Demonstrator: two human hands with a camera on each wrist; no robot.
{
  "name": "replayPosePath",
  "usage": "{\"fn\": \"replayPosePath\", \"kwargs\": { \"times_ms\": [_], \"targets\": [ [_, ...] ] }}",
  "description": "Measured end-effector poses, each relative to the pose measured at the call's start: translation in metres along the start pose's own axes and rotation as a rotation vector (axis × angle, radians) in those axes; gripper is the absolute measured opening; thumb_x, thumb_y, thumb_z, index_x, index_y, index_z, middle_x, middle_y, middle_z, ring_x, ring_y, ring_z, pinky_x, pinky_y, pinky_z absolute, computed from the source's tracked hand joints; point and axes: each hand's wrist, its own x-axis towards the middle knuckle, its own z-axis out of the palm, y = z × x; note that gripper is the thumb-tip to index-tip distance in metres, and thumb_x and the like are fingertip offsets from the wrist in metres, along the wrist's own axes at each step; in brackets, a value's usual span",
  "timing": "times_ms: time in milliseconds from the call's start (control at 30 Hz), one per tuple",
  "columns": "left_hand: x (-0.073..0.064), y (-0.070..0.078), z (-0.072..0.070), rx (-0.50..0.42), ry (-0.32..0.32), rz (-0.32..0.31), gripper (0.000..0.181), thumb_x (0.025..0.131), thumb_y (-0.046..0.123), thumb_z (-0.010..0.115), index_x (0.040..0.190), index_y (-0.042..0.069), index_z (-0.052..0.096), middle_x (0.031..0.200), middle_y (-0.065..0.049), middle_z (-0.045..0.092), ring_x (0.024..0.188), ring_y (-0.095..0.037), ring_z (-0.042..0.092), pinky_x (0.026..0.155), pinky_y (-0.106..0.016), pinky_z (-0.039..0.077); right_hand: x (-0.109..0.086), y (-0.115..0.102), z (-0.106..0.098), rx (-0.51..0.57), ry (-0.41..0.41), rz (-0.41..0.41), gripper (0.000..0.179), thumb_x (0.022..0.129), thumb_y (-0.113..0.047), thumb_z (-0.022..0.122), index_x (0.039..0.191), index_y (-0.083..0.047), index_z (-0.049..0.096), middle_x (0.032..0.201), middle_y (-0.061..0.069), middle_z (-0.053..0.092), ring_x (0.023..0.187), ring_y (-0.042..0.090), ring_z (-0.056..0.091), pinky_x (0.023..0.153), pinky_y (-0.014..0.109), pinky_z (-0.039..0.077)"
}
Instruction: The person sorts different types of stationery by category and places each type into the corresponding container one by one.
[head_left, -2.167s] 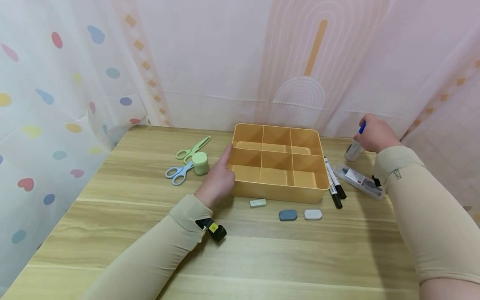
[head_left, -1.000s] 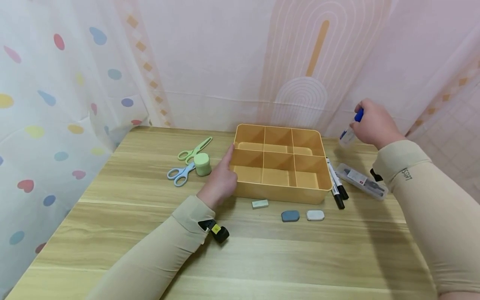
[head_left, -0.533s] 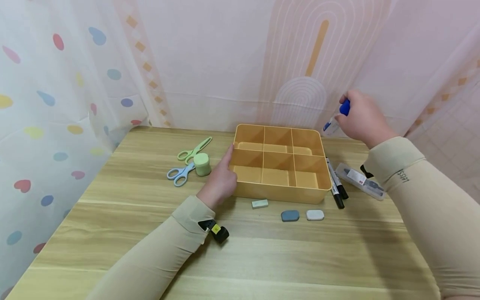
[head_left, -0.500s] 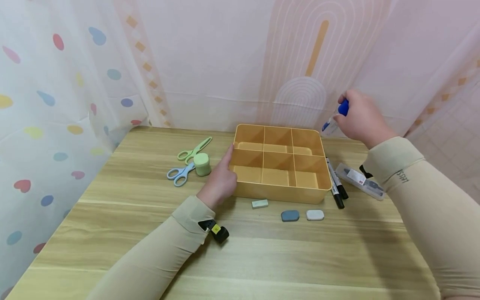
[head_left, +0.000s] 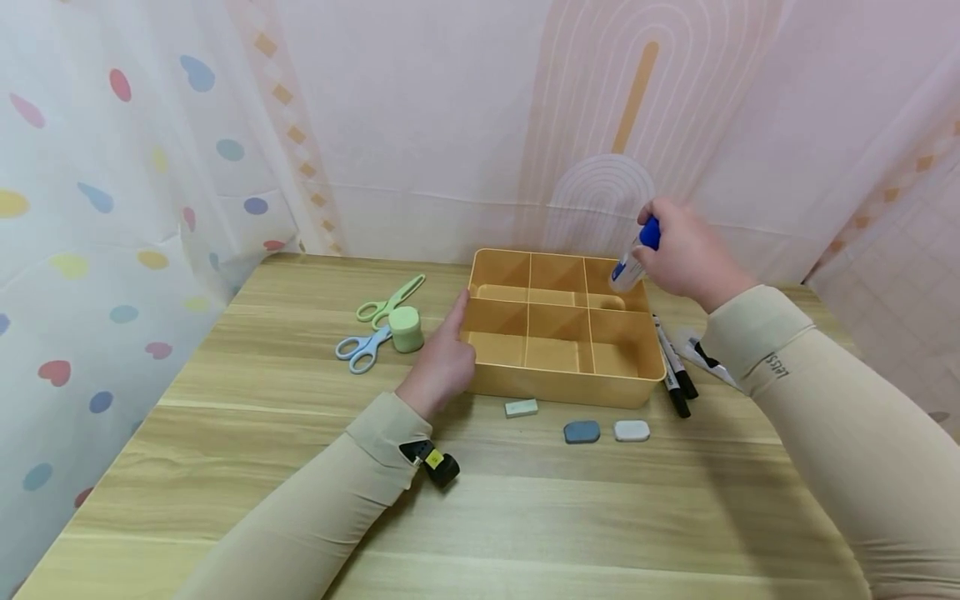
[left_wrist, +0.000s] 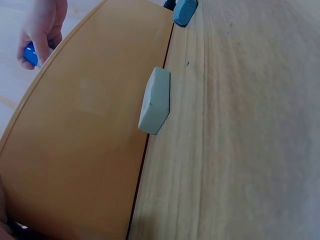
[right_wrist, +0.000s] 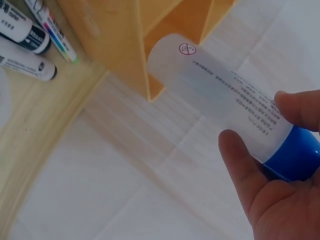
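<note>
My right hand [head_left: 686, 254] holds a clear glue bottle [head_left: 628, 271] by its blue cap, tilted, with its base over the back right compartment of a yellow divided box [head_left: 555, 390]. In the right wrist view the bottle [right_wrist: 215, 95] has small printed text, and thumb and finger are on it near the cap. My left hand [head_left: 441, 362] rests against the left wall of the box, one finger straight along it; its other fingers are mostly hidden. In front of the box lie a pale green eraser [head_left: 521, 408], a blue-grey eraser [head_left: 582, 432] and a white eraser [head_left: 632, 431].
Left of the box are green scissors [head_left: 392, 300], blue scissors [head_left: 363, 346] and a small green round container [head_left: 406, 329]. Black-capped markers [head_left: 675, 375] lie along its right side. A clear case [head_left: 705, 358] is partly under the right forearm. A curtain [head_left: 420, 125] hangs behind.
My right hand has lifted the glue bottle off the table at the right and carried it left, over the back right compartment. The left hand has stayed at the box.
</note>
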Motion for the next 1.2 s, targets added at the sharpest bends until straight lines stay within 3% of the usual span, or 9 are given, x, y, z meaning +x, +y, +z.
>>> {"fn": "replayPosePath", "kwargs": {
  "times_ms": [67,133,200,267,567,667,867,1033,1200],
  "targets": [
    [0.000,0.000,0.000,0.003,0.002,0.000,0.094,0.094,-0.009,0.034,0.170,0.039,0.006,0.178,-0.003,0.016,0.161,-0.025,0.020,0.104,-0.044,0.051,0.000,0.000,0.003,-0.012,-0.006,-0.007,0.045,0.103,-0.014,0.062,0.139,0.006,0.044,0.139,0.030,0.051,0.123,0.046,0.055,0.101,0.064,0.053],
    [-0.001,0.000,0.000,0.001,0.004,0.001,0.094,0.094,-0.008,0.034,0.170,0.039,0.006,0.178,-0.002,0.016,0.162,-0.025,0.018,0.122,-0.047,0.039,0.001,0.000,0.006,-0.022,-0.015,-0.010,0.044,0.103,-0.014,0.062,0.139,0.005,0.044,0.140,0.030,0.051,0.124,0.047,0.056,0.101,0.064,0.053],
    [-0.001,0.001,0.001,-0.003,0.004,-0.006,0.093,0.094,-0.008,0.034,0.170,0.040,0.006,0.178,-0.002,0.016,0.162,-0.025,0.018,0.128,-0.047,0.030,0.002,-0.001,0.009,-0.031,-0.024,-0.014,0.044,0.103,-0.014,0.063,0.139,0.004,0.045,0.140,0.030,0.052,0.125,0.047,0.057,0.101,0.064,0.054],
    [-0.001,0.002,0.001,-0.005,0.003,-0.010,0.093,0.095,-0.008,0.034,0.169,0.041,0.006,0.178,-0.002,0.016,0.162,-0.025,0.018,0.128,-0.048,0.029,0.003,-0.002,0.011,-0.039,-0.031,-0.014,0.044,0.103,-0.015,0.063,0.139,0.004,0.046,0.138,0.030,0.054,0.124,0.047,0.059,0.099,0.063,0.055],
    [-0.001,0.001,0.002,0.009,0.012,-0.006,0.093,0.094,-0.007,0.035,0.170,0.040,0.007,0.177,-0.004,0.018,0.161,-0.024,0.021,0.114,-0.045,0.043,0.005,-0.003,0.020,-0.062,-0.047,-0.037,0.041,0.102,-0.012,0.063,0.137,0.003,0.047,0.136,0.028,0.054,0.122,0.046,0.059,0.098,0.061,0.056],
    [-0.001,0.000,0.002,0.015,0.012,-0.001,0.093,0.094,-0.006,0.035,0.170,0.040,0.006,0.177,-0.004,0.018,0.160,-0.025,0.026,0.098,-0.045,0.052,0.005,-0.004,0.022,-0.064,-0.058,-0.031,0.041,0.103,-0.013,0.062,0.138,0.002,0.047,0.138,0.028,0.053,0.126,0.048,0.058,0.100,0.062,0.055],
    [-0.002,0.001,0.001,0.018,0.012,0.007,0.092,0.095,-0.006,0.034,0.170,0.039,0.006,0.177,-0.003,0.018,0.160,-0.023,0.023,0.083,-0.036,0.049,0.006,-0.005,0.026,-0.089,-0.073,-0.028,0.042,0.103,-0.015,0.062,0.139,0.001,0.047,0.141,0.028,0.052,0.128,0.047,0.057,0.102,0.061,0.054],
    [-0.003,0.002,0.001,0.015,0.010,0.005,0.093,0.094,-0.007,0.034,0.170,0.040,0.006,0.177,-0.003,0.018,0.156,-0.024,0.031,0.067,-0.034,0.048,0.006,-0.004,0.029,-0.092,-0.099,-0.014,0.042,0.104,-0.014,0.060,0.140,0.000,0.045,0.139,0.031,0.046,0.122,0.046,0.057,0.097,0.059,0.057],
    [-0.003,0.003,0.001,0.023,0.008,0.003,0.092,0.095,-0.006,0.034,0.170,0.040,0.006,0.177,-0.001,0.017,0.154,-0.024,0.034,0.064,-0.032,0.047,0.008,-0.002,0.032,-0.093,-0.111,-0.022,0.043,0.103,-0.013,0.060,0.141,0.001,0.044,0.134,0.030,0.048,0.118,0.044,0.056,0.094,0.055,0.058]
  ]
}}
